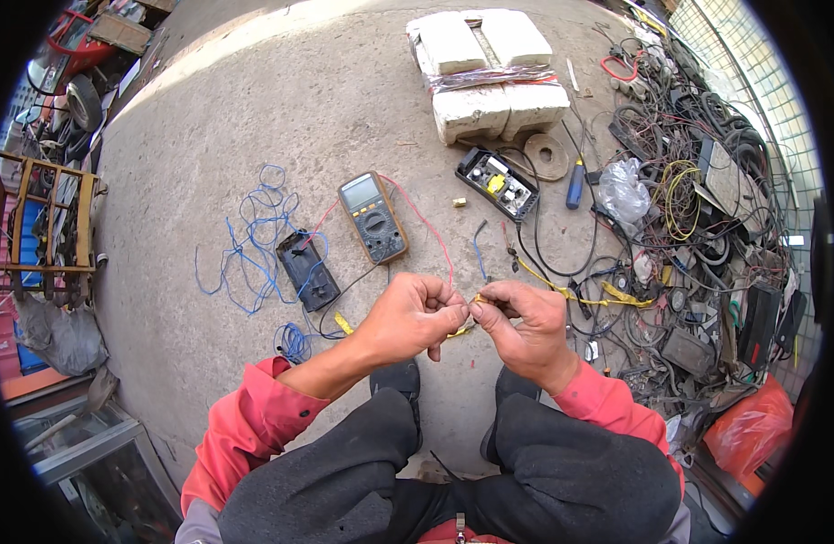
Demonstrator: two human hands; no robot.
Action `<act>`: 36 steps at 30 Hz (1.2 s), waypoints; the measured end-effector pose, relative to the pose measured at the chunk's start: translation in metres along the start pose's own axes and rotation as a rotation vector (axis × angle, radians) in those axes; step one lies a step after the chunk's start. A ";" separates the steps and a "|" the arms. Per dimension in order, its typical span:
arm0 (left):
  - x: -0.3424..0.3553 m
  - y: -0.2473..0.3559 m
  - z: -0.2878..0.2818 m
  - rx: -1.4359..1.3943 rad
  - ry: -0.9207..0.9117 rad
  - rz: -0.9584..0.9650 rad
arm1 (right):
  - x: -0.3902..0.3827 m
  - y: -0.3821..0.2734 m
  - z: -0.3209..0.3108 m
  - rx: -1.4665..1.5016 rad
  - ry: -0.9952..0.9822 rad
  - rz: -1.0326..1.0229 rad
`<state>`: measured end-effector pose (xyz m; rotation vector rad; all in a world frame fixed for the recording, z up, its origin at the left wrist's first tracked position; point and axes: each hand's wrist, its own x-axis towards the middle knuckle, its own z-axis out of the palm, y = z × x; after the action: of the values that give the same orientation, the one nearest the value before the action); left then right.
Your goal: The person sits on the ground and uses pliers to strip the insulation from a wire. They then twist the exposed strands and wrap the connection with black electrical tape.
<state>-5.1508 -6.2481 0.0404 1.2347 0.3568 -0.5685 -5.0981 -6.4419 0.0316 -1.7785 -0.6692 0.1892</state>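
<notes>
Hands (415,314), red wire (426,218) diagonally toward them

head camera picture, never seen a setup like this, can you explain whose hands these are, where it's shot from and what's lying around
There is no machine here: a person works with bare hands. The camera sits on their head and looks down through a wide fisheye lens, so edges curve and the corners go black.

The left hand and right hand meet in the middle, fingertips pinched on a small thing, too tiny to make out.

On the grey ground ahead are a meter, an open black box with electronic parts inside, a black cover amid loose blue wire, and a screwdriver. Beyond is a white block; at right, a heap of cables.
</notes>
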 end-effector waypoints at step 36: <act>-0.001 0.008 -0.011 -0.278 -0.056 -0.137 | -0.007 0.002 0.003 0.539 0.005 0.381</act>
<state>-5.1465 -6.2355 0.0436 0.9297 0.4595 -0.6466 -5.1041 -6.4437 0.0272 -1.3635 -0.2319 0.5684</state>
